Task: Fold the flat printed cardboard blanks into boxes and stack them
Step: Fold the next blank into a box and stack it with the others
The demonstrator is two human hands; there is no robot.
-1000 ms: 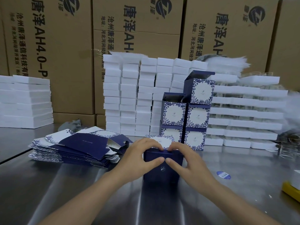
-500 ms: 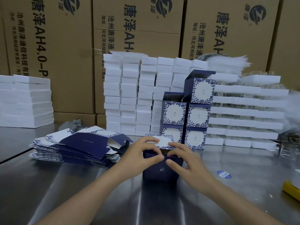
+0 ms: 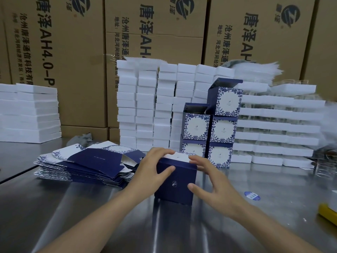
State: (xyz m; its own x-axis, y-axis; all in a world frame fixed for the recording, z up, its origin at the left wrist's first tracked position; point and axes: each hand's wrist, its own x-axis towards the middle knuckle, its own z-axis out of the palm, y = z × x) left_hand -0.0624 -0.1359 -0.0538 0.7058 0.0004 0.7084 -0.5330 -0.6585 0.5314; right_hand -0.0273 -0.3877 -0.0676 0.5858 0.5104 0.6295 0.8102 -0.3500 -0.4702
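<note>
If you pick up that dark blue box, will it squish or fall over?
Probably light and a bit squishy: the dark blue box is folded thin card, like the flat blanks beside it. Unlikely to tip or roll: it sits flat on the metal table.

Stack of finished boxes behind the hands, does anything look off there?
Slightly. The top right box has its lid standing open, and so does the top left box, one level lower. Nothing looks crushed or fallen.
</note>
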